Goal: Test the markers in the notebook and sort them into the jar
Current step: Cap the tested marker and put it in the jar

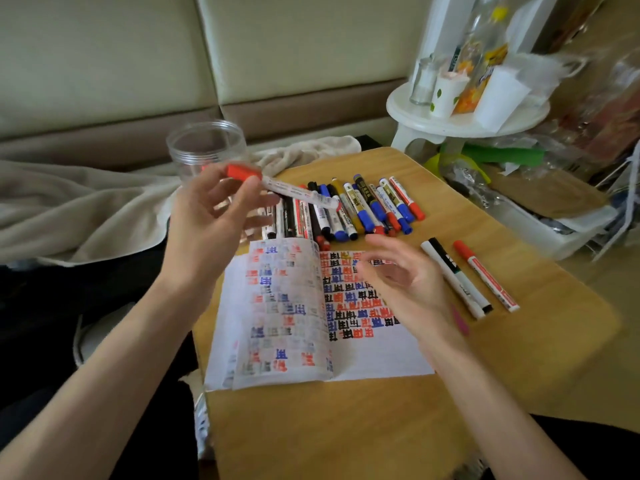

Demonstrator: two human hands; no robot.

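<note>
My left hand (207, 216) pinches a red-capped white marker (284, 187) by its cap end, lifted in front of the clear plastic jar (204, 147) at the table's far left. My right hand (405, 282) hovers with loosely spread fingers over the right page of the open notebook (277, 313), holding nothing. The notebook's pages carry red, blue and black test marks. A row of several capped markers (360, 209) lies behind the notebook. Two black-and-white markers (457, 278) and one red marker (485, 275) lie to the right of it.
The wooden table (346, 427) has edges close on the left and right. A beige blanket (69, 206) lies on the sofa to the left. A white stool (464, 116) with bottles and cups stands at the back right, with cluttered bags and a tray (554, 220) beside it.
</note>
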